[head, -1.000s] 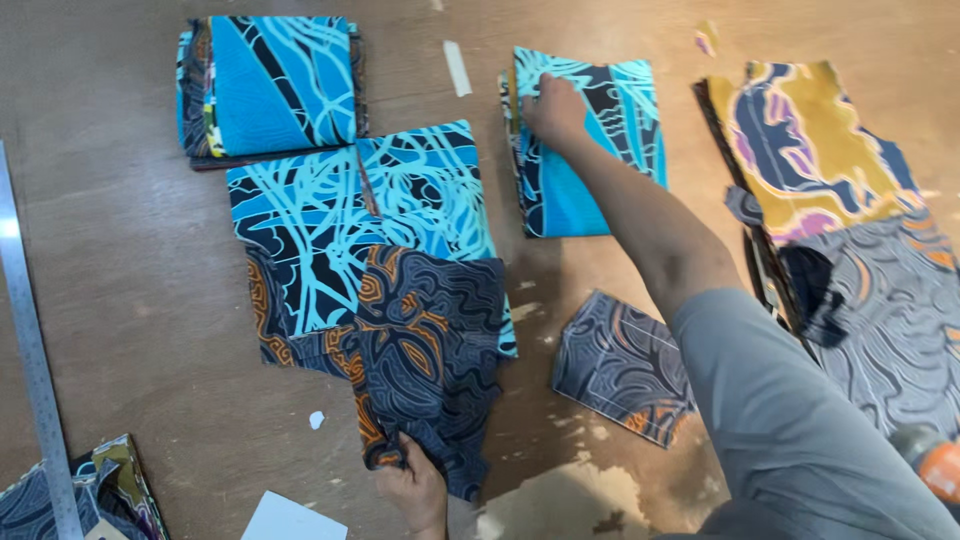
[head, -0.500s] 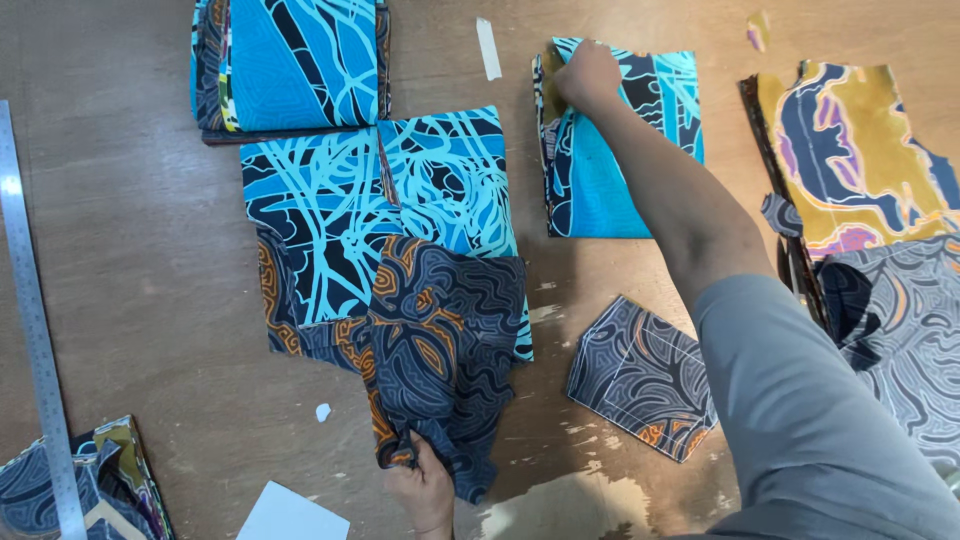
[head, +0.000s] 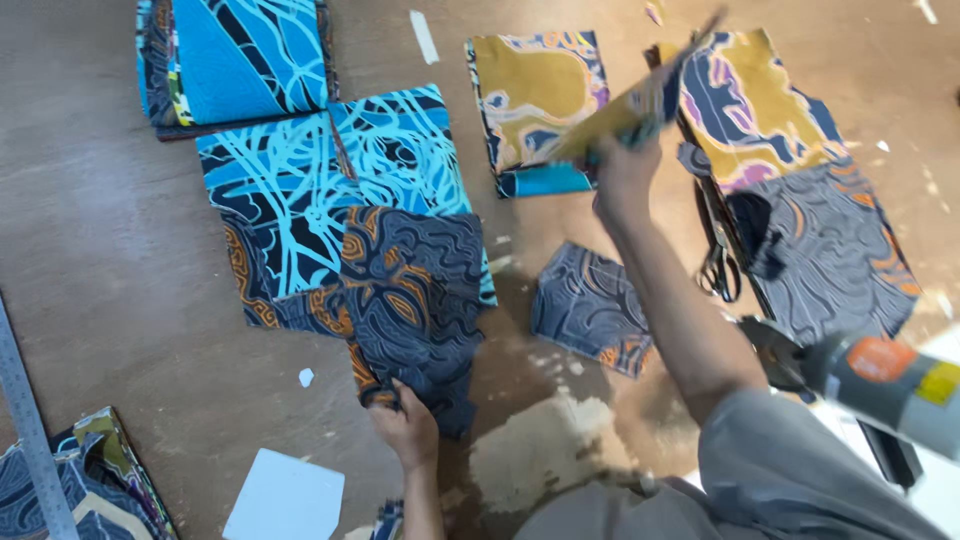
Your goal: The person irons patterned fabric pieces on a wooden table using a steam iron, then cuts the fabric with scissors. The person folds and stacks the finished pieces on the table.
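Note:
My left hand grips the near edge of a dark grey and orange patterned fabric piece that lies over a blue and black patterned cloth on the brown table. My right hand is raised at the far middle, holding a mustard and blue fabric piece that is blurred in mid-air. Just left of it lies a folded pile topped with mustard cloth.
A folded blue cloth stack lies far left. Grey and mustard fabrics and scissors lie at right, a small grey patch in the middle. A metal ruler, white card and an electric cutter are near.
My right hand lifted a fabric piece off the far pile and swung it right; the pile's top now shows mustard instead of blue. The left hand stays on the grey cloth.

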